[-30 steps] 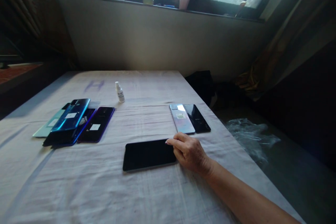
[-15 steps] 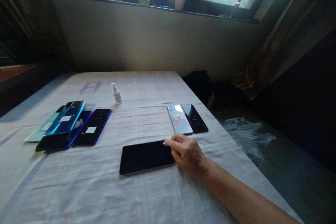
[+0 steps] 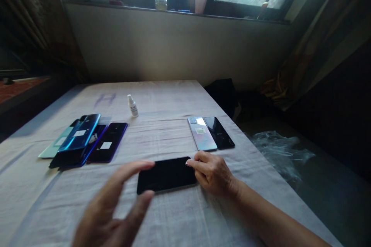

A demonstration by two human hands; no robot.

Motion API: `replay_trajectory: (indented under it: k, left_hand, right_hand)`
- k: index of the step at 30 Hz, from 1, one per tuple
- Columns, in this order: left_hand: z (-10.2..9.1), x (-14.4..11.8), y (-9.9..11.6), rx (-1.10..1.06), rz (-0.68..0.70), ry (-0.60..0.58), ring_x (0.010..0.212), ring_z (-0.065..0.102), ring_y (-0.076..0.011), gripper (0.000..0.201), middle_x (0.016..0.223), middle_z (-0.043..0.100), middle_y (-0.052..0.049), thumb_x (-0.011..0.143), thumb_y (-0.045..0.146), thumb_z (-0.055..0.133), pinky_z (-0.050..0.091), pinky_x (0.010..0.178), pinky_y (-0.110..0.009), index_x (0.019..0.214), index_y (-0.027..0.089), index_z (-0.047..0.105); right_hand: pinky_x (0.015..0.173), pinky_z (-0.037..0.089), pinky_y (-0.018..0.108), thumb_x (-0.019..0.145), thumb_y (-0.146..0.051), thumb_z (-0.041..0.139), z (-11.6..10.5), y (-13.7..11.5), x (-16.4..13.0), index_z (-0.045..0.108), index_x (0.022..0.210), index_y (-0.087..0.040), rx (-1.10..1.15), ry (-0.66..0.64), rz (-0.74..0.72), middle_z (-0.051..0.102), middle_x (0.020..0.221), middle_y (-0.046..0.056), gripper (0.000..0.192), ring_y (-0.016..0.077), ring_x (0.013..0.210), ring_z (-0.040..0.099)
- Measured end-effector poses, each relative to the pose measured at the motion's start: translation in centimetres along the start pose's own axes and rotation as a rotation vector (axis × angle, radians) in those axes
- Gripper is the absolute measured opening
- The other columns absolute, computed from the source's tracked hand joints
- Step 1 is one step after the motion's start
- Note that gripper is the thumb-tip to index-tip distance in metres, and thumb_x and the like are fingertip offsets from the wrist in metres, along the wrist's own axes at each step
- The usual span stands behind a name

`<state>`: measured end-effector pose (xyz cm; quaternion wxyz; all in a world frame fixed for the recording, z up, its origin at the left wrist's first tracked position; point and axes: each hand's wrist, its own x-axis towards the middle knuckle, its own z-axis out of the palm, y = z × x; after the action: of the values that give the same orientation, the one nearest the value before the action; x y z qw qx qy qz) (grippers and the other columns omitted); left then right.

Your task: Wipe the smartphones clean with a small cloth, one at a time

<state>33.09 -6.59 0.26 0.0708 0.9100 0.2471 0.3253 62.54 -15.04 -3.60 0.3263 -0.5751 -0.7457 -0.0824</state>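
Resting near the front edge of the cloth-covered table (image 3: 174, 216), a black phone (image 3: 166, 175) lies flat, screen up. The right hand (image 3: 214, 173) grips its right end with curled fingers. The left hand (image 3: 113, 208) hovers spread apart above the front edge, holding nothing. A phone stack (image 3: 82, 141) lies toward the left edge, a phone pair (image 3: 210, 133) by the right edge, a small spray bottle (image 3: 133, 105) farther back.

Two bare hands in view, no gloves, rings or watch seen. Right hand (image 3: 213, 173) shows knuckle creases and a pale, light-painted nail on the forefinger; its forearm is bare, no sleeve to the frame edge. Left hand (image 3: 113, 210) blurred, fingers long, unadorned.
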Motion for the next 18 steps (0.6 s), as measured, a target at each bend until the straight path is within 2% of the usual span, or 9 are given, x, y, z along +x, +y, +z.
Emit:
replay_trajectory:
  k: [3,5,8,11,14,18]
  left_hand:
    - [2.4,2.6,1.3,-0.048,0.263,-0.089,0.111,0.067,-0.0214,0.023,0.117,0.072,-0.003,0.102,0.030,0.050,0.057,0.093,-0.033,0.120,0.027,0.064]
    - [4.0,3.1,1.4,0.012,0.338,-0.116,0.116,0.065,-0.0244,0.025,0.122,0.072,-0.004,0.100,0.027,0.052,0.056,0.097,-0.038,0.121,0.026,0.064]
    - [5.5,2.7,0.0,0.145,0.265,-0.136,0.130,0.056,-0.0347,0.050,0.142,0.059,-0.014,0.094,0.038,0.060,0.051,0.103,-0.052,0.140,0.020,0.053]
    - [6.1,2.0,-1.8,0.192,0.154,-0.174,0.135,0.051,-0.0393,0.074,0.148,0.053,-0.019,0.087,0.050,0.067,0.045,0.107,-0.058,0.147,0.015,0.042]
    - [6.3,1.6,-2.9,0.184,0.093,-0.206,0.134,0.051,-0.0385,0.078,0.146,0.055,-0.019,0.084,0.052,0.069,0.042,0.109,-0.057,0.148,0.017,0.040]
    - [6.3,1.4,-3.1,0.140,0.082,-0.227,0.130,0.056,-0.0347,0.074,0.141,0.060,-0.016,0.086,0.051,0.066,0.040,0.112,-0.055,0.147,0.018,0.040]
  right_hand:
    - [0.066,0.053,0.025,0.083,-0.005,0.051,0.0,0.0,0.1,0.071,0.107,-0.018,-0.023,-0.006,0.025,0.066,0.087,0.005,0.034,0.0159,0.072,0.063]
    - [0.068,0.054,0.025,0.084,-0.004,0.051,0.1,0.0,0.2,0.071,0.110,-0.017,-0.055,-0.018,0.057,0.067,0.089,0.006,0.036,0.0166,0.076,0.065]
    - [0.068,0.054,0.026,0.085,-0.005,0.051,0.2,0.1,0.2,0.071,0.112,-0.017,-0.058,-0.018,0.059,0.067,0.090,0.006,0.036,0.0172,0.077,0.065]
    - [0.067,0.054,0.025,0.085,-0.006,0.050,-0.1,-0.1,0.0,0.071,0.108,-0.017,0.000,-0.002,0.028,0.067,0.087,0.006,0.033,0.0166,0.074,0.065]
    - [0.067,0.054,0.025,0.085,-0.006,0.050,-0.2,-0.1,0.0,0.071,0.107,-0.019,0.021,-0.007,0.043,0.067,0.087,0.005,0.034,0.0162,0.074,0.065]
    - [0.067,0.055,0.027,0.086,-0.005,0.050,0.1,0.0,0.1,0.070,0.113,-0.018,-0.024,-0.011,0.075,0.067,0.090,0.006,0.036,0.0172,0.076,0.065]
